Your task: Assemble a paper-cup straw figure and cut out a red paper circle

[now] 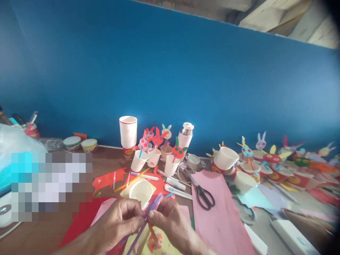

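Note:
My left hand point(120, 221) and my right hand point(167, 219) meet low in the middle of the view, both pinching a thin purple straw point(148, 216) that slants from lower left to upper right. A small orange-red paper cutout point(154, 239) hangs beneath my right hand's fingers, seemingly fixed to the straw. Just beyond my hands an empty white paper cup point(140, 193) lies on a yellow sheet. Red and yellow paper lies under my wrists.
Black-handled scissors point(202, 193) lie on a pink sheet point(217, 212) to the right. A cup stack point(128, 134), a steel flask point(185, 136), cups with paper animal sticks point(155, 148), a white cutter point(176, 191) and several finished cup figures point(271, 164) line the blue wall.

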The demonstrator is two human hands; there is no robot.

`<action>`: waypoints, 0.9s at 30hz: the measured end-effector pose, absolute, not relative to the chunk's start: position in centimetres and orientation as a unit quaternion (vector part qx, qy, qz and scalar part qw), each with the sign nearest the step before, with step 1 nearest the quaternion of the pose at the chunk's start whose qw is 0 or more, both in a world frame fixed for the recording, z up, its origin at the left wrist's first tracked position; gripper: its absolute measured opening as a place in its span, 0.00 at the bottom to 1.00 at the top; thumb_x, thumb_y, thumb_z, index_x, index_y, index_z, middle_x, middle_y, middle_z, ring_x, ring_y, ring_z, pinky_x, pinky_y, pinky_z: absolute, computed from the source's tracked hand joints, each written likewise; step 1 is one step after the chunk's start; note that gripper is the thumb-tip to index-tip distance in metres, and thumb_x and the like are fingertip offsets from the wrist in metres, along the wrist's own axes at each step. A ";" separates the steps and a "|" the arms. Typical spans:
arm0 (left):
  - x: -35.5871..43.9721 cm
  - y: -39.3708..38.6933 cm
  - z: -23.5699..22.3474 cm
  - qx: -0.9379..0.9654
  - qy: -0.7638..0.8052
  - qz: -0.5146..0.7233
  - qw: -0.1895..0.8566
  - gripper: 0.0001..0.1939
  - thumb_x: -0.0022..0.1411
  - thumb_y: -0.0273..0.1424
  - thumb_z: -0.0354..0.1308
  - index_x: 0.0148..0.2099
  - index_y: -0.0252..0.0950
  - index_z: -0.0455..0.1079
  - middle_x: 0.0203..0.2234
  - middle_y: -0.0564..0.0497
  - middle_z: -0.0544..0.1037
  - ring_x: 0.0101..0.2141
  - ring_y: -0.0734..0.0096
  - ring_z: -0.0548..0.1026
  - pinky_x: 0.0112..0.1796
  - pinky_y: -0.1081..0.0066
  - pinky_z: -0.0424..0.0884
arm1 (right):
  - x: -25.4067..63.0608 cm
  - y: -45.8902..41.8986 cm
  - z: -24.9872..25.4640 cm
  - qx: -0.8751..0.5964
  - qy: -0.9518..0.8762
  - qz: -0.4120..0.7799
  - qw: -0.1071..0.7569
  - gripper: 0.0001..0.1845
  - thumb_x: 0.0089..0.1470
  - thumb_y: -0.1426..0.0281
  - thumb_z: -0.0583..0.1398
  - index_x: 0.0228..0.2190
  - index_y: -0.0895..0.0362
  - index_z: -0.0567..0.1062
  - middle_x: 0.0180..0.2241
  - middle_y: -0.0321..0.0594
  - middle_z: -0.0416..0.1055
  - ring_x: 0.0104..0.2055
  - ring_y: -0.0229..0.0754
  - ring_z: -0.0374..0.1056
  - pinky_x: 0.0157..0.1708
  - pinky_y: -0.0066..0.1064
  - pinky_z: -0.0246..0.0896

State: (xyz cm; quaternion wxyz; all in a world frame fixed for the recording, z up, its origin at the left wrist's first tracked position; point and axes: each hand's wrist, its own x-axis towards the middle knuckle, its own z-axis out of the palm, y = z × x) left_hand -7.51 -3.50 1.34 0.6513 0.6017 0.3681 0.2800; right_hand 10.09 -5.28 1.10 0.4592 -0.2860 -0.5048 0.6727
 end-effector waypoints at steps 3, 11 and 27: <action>-7.1 -3.7 1.7 0.597 0.381 0.283 0.647 0.18 0.50 0.45 0.61 0.26 0.34 0.67 0.16 0.59 0.64 0.19 0.79 0.62 0.22 0.78 0.57 | 10.1 -5.1 1.1 -0.282 -0.500 0.675 0.463 0.19 0.46 0.57 0.65 0.35 0.58 0.78 0.28 0.39 0.72 0.32 0.41 0.68 0.35 0.30 0.61; -6.8 -4.1 0.9 0.599 0.379 0.296 0.640 0.21 0.51 0.45 0.62 0.38 0.32 0.69 0.23 0.51 0.74 0.23 0.74 0.69 0.24 0.76 0.63 | 10.1 -4.7 1.1 -0.309 -0.481 0.645 0.507 0.19 0.46 0.56 0.65 0.30 0.60 0.76 0.23 0.36 0.68 0.24 0.36 0.61 0.32 0.30 0.60; -6.4 -5.0 0.7 0.614 0.450 0.361 0.539 0.12 0.54 0.42 0.59 0.35 0.40 0.73 0.27 0.51 0.77 0.25 0.69 0.74 0.23 0.76 0.73 | 10.2 -4.7 1.2 -0.310 -0.479 0.643 0.511 0.15 0.48 0.60 0.64 0.30 0.60 0.75 0.23 0.35 0.65 0.23 0.34 0.57 0.30 0.27 0.57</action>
